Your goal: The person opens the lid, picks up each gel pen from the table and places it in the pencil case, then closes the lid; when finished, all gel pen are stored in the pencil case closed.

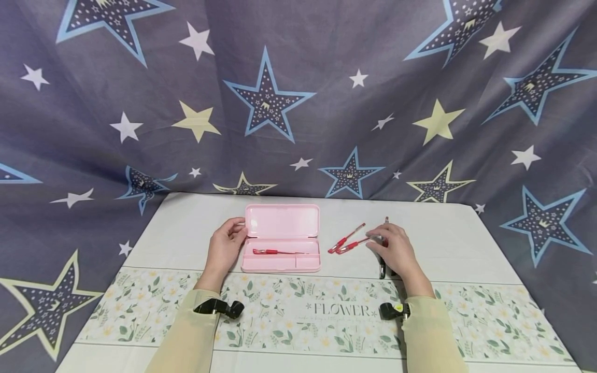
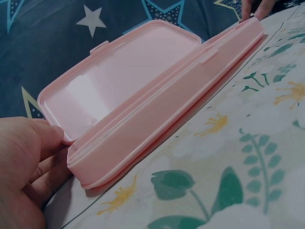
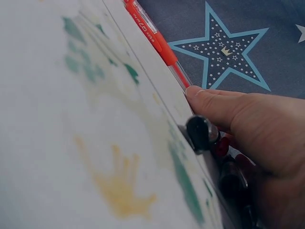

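An open pink pencil case [image 1: 268, 270] lies on the table, its lid [image 1: 282, 220] tipped back. Inside its rear compartment is a red pen [image 1: 266, 252]. My left hand [image 1: 226, 248] holds the left end of the case; in the left wrist view, the thumb [image 2: 57, 134] is at the hinge corner, with fingers behind the end wall. My right hand [image 1: 396, 251] pinches the clear end of another red gel pen [image 3: 157, 40] between thumb and fingers. Beside it lies a third red pen [image 1: 339, 243]. Black pens [image 1: 382, 269] lie under the right hand, partly hidden.
A white cloth with a floral band [image 1: 261, 331] marked FLOWER covers the table. Behind the table's far edge hangs a dark star-patterned curtain [image 1: 308, 134], which also runs along both sides.
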A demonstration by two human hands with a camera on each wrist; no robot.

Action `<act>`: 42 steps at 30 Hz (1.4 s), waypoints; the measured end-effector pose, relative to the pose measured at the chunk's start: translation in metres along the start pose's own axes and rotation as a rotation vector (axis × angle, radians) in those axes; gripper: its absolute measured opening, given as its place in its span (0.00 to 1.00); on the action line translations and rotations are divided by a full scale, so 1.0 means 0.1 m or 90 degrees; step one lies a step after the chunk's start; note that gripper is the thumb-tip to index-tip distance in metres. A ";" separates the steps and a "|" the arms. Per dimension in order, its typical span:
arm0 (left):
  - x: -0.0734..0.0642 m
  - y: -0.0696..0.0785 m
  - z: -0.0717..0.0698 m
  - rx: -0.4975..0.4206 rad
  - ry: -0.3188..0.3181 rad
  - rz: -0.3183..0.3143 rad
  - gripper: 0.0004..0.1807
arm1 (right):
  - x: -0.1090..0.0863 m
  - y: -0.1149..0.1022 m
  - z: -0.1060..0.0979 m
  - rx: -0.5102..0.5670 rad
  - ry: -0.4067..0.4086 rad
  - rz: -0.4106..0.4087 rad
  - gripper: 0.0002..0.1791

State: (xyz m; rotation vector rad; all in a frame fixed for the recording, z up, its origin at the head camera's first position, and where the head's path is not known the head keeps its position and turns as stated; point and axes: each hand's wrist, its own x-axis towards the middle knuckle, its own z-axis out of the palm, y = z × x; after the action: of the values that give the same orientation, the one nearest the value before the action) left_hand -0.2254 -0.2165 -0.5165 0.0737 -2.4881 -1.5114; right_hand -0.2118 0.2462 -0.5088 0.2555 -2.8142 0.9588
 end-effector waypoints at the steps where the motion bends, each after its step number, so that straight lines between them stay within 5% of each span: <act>1: 0.00 0.00 0.00 -0.002 0.000 0.002 0.16 | 0.00 0.00 0.00 0.000 0.001 0.001 0.14; 10: 0.00 -0.01 0.01 -0.007 0.005 0.012 0.15 | 0.00 0.01 0.01 0.005 0.005 -0.014 0.04; 21: 0.01 -0.03 0.01 -0.003 0.004 0.002 0.16 | -0.02 0.03 0.01 0.039 0.003 -0.034 0.04; 42: 0.02 -0.04 0.01 -0.001 0.003 0.005 0.16 | 0.03 -0.04 -0.03 0.159 0.083 0.021 0.05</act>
State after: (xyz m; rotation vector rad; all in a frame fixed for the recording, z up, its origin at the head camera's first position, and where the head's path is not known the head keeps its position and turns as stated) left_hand -0.2276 -0.2182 -0.5200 0.0662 -2.4803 -1.5091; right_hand -0.2137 0.2447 -0.5033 0.1692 -2.5870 1.2862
